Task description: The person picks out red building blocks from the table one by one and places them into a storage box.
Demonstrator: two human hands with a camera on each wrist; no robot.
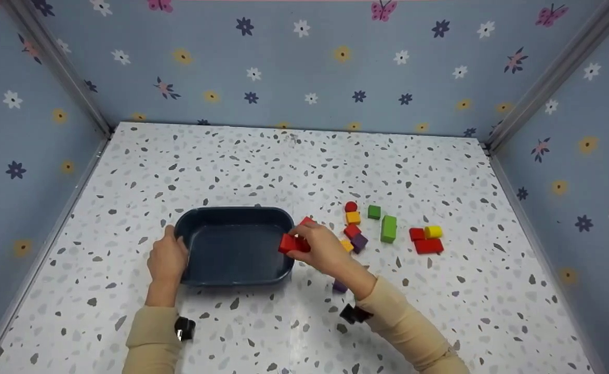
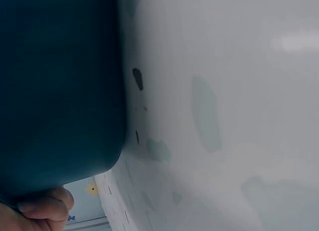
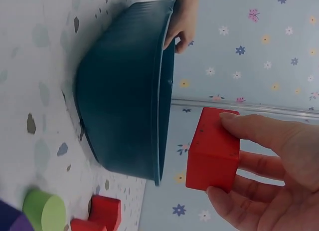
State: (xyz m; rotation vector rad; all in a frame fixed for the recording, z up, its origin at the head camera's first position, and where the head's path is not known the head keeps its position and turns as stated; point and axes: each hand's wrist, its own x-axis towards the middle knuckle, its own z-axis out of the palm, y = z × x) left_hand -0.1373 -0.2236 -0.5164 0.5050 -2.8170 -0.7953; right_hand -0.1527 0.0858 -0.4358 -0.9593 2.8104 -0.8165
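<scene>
A dark blue plastic basin [image 1: 234,254] stands on the speckled table, its bare bottom visible in the head view. My left hand [image 1: 168,257] grips the basin's left rim, with fingers curled over it in the right wrist view. Between the thumb and fingers of my right hand [image 1: 320,249] is a red block [image 3: 214,151], pinched and held up at the basin's right rim. On the table below that hand, the right wrist view shows a green cylinder [image 3: 45,211], red blocks [image 3: 105,213] and part of a purple block [image 3: 12,218].
Right of the basin lie loose toy blocks, among them a tall green block [image 1: 388,229], an orange block [image 1: 353,217], a purple block [image 1: 359,242] and a yellow cylinder [image 1: 433,231] beside red blocks [image 1: 429,246]. Flower-patterned walls [image 1: 304,62] enclose the table at the back and sides.
</scene>
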